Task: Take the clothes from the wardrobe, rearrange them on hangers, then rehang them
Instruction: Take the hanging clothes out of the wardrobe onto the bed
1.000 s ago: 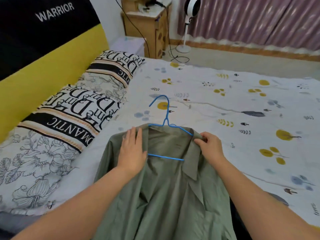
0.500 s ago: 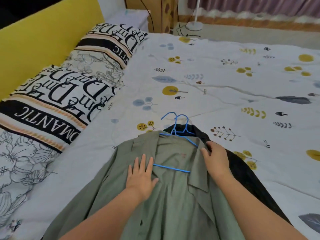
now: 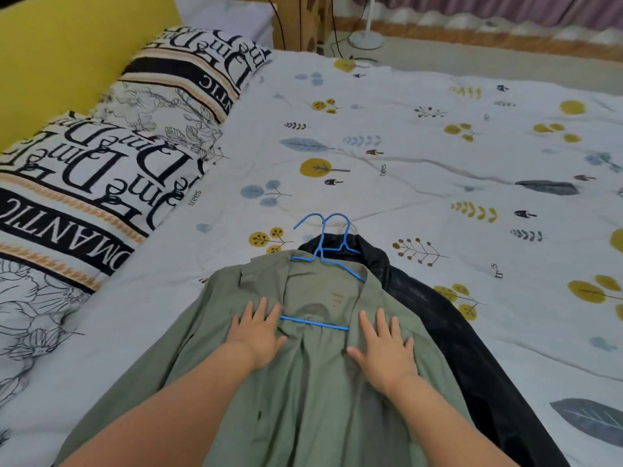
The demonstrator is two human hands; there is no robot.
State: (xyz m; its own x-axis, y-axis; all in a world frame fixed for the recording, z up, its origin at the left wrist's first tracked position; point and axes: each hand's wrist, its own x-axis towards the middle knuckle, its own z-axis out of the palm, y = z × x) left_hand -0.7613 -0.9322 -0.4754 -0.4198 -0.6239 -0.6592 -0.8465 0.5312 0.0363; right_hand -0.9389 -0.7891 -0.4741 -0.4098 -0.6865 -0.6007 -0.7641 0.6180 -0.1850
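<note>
An olive-green shirt (image 3: 313,392) lies front-up on the bed, on a blue wire hanger (image 3: 315,322) whose bar shows across the open neck. It lies on top of a black leather jacket (image 3: 448,318), which has its own blue hanger hook (image 3: 340,224) poking out past the collar. My left hand (image 3: 258,332) rests flat on the shirt's left front, fingers spread. My right hand (image 3: 384,348) lies flat on the right front, fingers apart. Neither hand grips anything.
The bed has a white sheet (image 3: 421,156) printed with leaves and trees. Two lettered pillows (image 3: 84,183) lie along the yellow headboard (image 3: 67,59) on the left. Beyond the bed stand a wooden cabinet (image 3: 300,21), a white fan base (image 3: 365,38) and curtains.
The shirt came down the bed onto the black jacket. My right hand let go of the collar and now lies flat on the shirt; my left hand stays flat.
</note>
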